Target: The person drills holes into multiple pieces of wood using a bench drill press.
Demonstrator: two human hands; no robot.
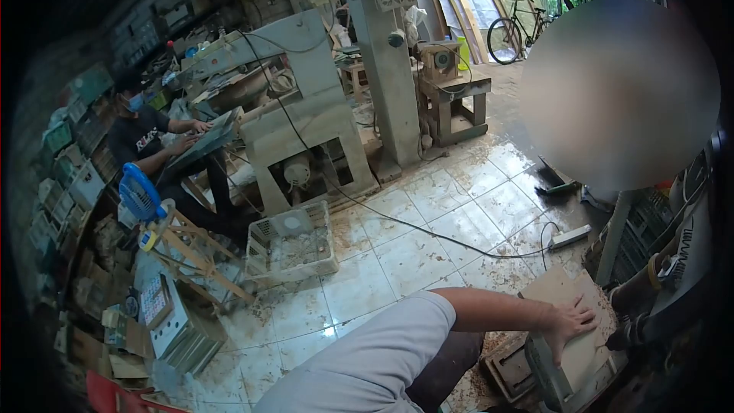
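Note:
My left hand (569, 325) lies palm down on a pale wooden board (589, 359), its fingers spread and nothing held in them. The board rests at the lower right, beside my dark-clothed leg (451, 371), and has slots or recesses near its lower edge. Wood dust covers part of it. Next to it on the left sits a frame-like wooden piece (508, 371). A dark object (631, 333), too unclear to name, reaches the board's right edge. My right hand does not show.
A seated person (141, 126) holds a panel at the left, near a large machine (298, 115). A crate (294, 248), stool (195, 248) and stacked boxes (180, 329) stand on the tiled floor. A cable (397, 220) runs to a power strip (569, 237). The upper right is blurred.

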